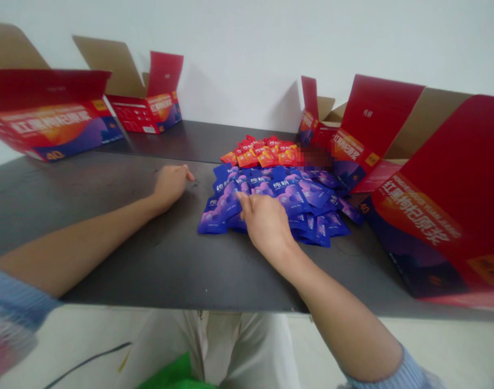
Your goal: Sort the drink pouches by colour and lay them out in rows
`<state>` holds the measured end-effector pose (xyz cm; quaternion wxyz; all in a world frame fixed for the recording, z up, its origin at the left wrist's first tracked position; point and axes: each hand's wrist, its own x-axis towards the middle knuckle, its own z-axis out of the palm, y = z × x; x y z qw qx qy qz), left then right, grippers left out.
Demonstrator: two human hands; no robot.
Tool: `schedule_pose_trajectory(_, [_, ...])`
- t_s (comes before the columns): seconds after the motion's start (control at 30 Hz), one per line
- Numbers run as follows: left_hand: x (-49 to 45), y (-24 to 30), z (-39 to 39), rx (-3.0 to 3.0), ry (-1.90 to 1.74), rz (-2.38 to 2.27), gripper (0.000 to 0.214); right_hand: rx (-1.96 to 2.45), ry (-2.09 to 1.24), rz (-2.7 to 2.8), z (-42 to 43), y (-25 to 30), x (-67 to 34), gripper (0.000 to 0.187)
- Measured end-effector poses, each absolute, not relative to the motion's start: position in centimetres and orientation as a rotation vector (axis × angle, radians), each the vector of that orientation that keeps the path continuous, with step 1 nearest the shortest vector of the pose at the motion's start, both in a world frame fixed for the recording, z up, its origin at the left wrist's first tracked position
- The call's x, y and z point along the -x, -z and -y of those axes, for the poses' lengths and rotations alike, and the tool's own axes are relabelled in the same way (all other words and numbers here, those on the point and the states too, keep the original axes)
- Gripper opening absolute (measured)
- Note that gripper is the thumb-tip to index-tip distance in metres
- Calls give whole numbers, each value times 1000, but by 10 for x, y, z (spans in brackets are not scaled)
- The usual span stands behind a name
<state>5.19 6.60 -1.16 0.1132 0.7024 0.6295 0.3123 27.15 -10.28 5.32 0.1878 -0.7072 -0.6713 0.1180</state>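
My right hand [267, 221] is closed in a pinch at the edge of a blue and purple sachet [226, 204], at the front left of a pile. Beneath and around that hand lie several more blue sachets [289, 194], overlapping one another. Red and orange sachets [267, 151] are heaped just behind them. To the left of the pile, my left hand [171, 186] rests on the dark table [182, 270] with its fingers curled in. Nothing shows in it, and it is apart from the sachets.
Open red and blue cartons stand on both sides: a large one [437, 232] at the right front, another [352, 151] behind it, and two at the left [64, 127] [149, 111]. A pale wall [239, 59] rises behind the table. The table's front edge runs above my lap.
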Motion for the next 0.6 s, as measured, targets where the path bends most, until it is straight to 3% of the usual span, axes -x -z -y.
schedule_pose_trajectory(0.1, [-58, 2, -49, -2141, -355, -1916, 43, 2168, -251, 1884, 104, -52, -273, 37])
schedule_pose_trajectory(0.2, [-60, -3, -38, -2171, -8, -1884, 54, 2252, -169, 1882, 110, -54, -277, 30])
schedule_pose_trajectory(0.4, [-65, -6, -28, -2240, -95, -2041, 72, 2156, -54, 1942, 121, -61, -268, 38])
schedule_pose_trajectory(0.6, [-83, -6, -13, -2312, 16, -2189, 54, 1911, -25, 2200, 123, -29, -238, 36])
